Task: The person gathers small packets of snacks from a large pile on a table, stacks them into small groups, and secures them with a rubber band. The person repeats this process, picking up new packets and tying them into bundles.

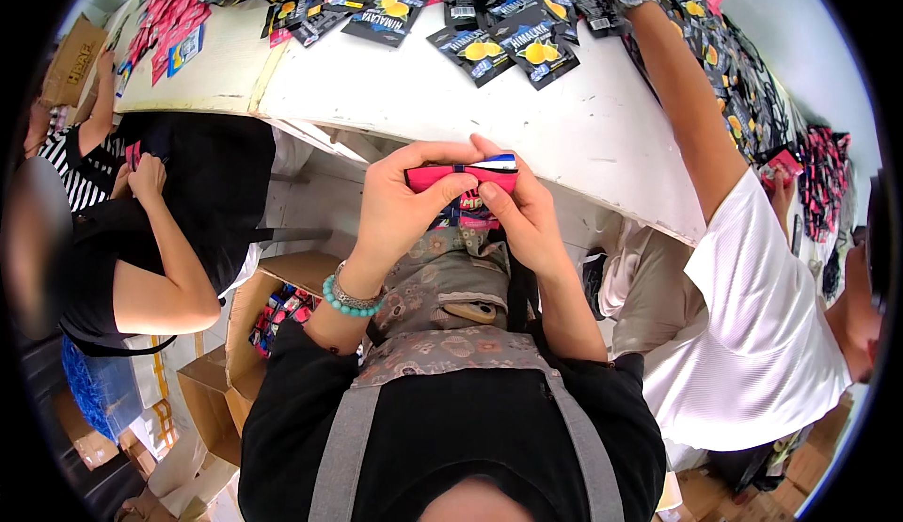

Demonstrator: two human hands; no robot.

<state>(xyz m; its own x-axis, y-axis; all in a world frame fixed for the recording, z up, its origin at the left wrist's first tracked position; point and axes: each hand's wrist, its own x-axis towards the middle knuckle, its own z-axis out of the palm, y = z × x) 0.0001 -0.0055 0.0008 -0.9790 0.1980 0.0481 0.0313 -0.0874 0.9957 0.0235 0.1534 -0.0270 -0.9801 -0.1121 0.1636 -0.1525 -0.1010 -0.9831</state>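
Observation:
Both my hands grip a small stack of pink-and-black sachets [428,176] in front of my apron. My left hand [400,197] closes round its left end, thumb across the front. Around the right end is my right hand [529,207], its thumb pressed on the pink face. A blue-and-white edge [500,161] sticks up at the top of the stack, and I cannot make out what it belongs to. Below my thumbs more printed pink and dark wrapping [466,216] shows. My fingers hide the rest.
Black sachets with yellow fruit [475,50] and pink sachets [174,14] lie heaped on the white table [376,89]. At right a person in white [752,315] reaches over it; another person [165,277] works at left. An open carton [246,334] holds packets beside me.

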